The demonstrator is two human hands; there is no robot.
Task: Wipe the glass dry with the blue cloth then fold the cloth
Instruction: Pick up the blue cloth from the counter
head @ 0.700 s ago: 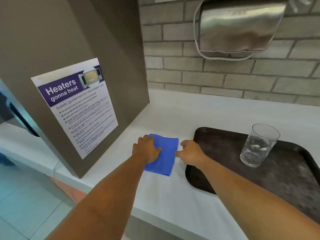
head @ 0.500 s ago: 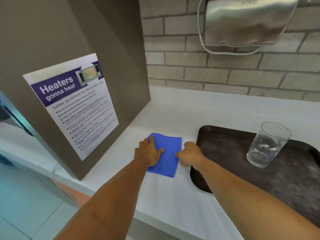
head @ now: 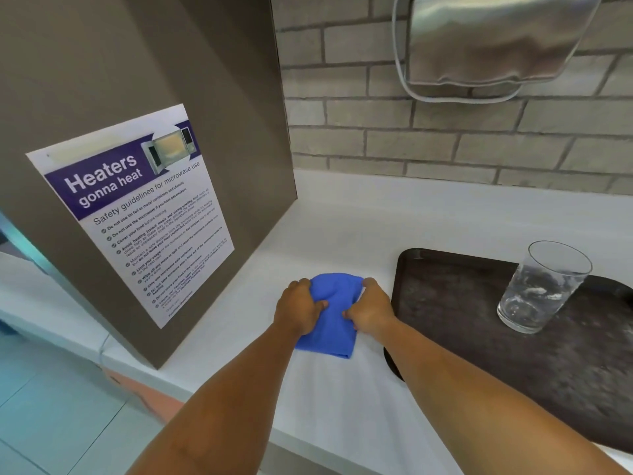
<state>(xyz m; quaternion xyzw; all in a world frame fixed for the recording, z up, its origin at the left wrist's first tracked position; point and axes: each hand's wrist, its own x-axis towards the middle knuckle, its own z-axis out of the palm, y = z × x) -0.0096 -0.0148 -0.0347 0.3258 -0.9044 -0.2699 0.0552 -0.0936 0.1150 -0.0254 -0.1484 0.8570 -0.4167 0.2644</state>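
Observation:
The blue cloth [head: 330,323] lies on the white counter [head: 342,406], folded into a narrow strip with its far end lifted and curling toward me. My left hand [head: 298,307] grips the cloth's far left corner. My right hand [head: 370,310] grips the far right corner. The clear glass [head: 541,287] stands upright on the dark brown tray [head: 479,354] to the right, apart from both hands.
A tall grey panel [head: 171,97] with a microwave safety poster [head: 137,210] stands at the left of the counter. A steel hand dryer [head: 493,42] hangs on the brick wall behind. The counter's front edge drops to a tiled floor [head: 51,406].
Both hands moved onto the cloth's far corners, closed on them and lifted that end toward me. Before, the left hand pressed flat on the cloth and the right rested at its edge.

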